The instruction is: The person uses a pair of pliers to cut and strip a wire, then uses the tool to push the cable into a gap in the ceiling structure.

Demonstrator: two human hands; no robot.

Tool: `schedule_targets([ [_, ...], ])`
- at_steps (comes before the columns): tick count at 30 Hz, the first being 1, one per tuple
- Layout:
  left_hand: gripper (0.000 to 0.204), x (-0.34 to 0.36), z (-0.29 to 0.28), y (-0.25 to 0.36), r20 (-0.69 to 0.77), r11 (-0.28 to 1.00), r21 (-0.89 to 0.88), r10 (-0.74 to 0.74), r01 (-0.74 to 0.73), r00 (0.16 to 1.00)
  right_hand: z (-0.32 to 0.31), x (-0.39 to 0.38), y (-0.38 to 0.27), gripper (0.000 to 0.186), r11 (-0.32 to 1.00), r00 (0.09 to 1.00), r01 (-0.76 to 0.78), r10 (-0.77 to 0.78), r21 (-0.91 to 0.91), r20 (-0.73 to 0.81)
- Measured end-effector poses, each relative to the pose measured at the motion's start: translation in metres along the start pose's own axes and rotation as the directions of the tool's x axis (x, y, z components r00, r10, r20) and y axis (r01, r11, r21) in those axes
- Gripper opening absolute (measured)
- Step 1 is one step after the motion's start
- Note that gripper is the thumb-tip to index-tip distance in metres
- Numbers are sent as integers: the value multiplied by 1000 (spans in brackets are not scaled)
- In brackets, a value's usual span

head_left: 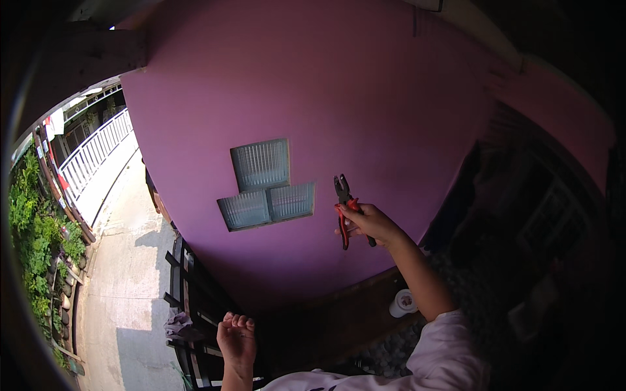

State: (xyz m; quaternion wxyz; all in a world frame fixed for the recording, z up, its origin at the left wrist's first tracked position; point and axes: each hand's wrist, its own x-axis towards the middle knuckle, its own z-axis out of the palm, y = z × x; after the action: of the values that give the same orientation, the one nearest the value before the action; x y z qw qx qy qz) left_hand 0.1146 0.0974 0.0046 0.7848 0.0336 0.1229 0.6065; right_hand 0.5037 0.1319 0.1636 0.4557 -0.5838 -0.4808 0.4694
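Observation:
Raised in front of the wall, my right hand [362, 223] is closed around a pair of pliers [342, 189] with red and black handles. The dark jaws point upward and stand slightly apart. My left hand [236, 339] is held low, left of the middle, with its fingers curled in. What it holds, if anything, is too small or hidden to make out. A dark railing [189, 306] is beside that hand, with a greyish cloth [180, 324] draped on it.
A pink-purple wall [365, 111] fills the middle, with three ribbed glass blocks [260, 163] set in it. A white tub [403, 302] stands below my right forearm. On the left run a sunlit concrete path [124, 274], green plants [39, 234] and a white fence [98, 153].

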Motion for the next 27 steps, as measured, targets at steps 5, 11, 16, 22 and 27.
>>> schedule_targets([
  [5, 13, -7, -12, 4, 27, 1000, 12, 25, -26, 999, -71, 25, -66, 48, 969, 933, 219, -243, -117, -267],
  [11, 15, -21, 12, 11, 51, 998, -31, -51, 53, 997, -138, 47, -172, 45, 911, 787, 372, -411, -178, -460],
  [16, 10, -34, 27, 12, -10, 1000, 14, 15, -15, 1000, -184, 69, -246, 40, 859, 672, 474, -496, -194, -550],
  [22, 4, -39, 24, 19, -18, 1000, -9, -10, 10, 1000, -218, 84, -292, 41, 856, 574, 442, -500, -268, -648],
  [27, 3, -41, 23, 21, 3, 1000, -3, -6, 6, 1000, -225, 96, -305, 40, 860, 556, 423, -495, -286, -668],
])
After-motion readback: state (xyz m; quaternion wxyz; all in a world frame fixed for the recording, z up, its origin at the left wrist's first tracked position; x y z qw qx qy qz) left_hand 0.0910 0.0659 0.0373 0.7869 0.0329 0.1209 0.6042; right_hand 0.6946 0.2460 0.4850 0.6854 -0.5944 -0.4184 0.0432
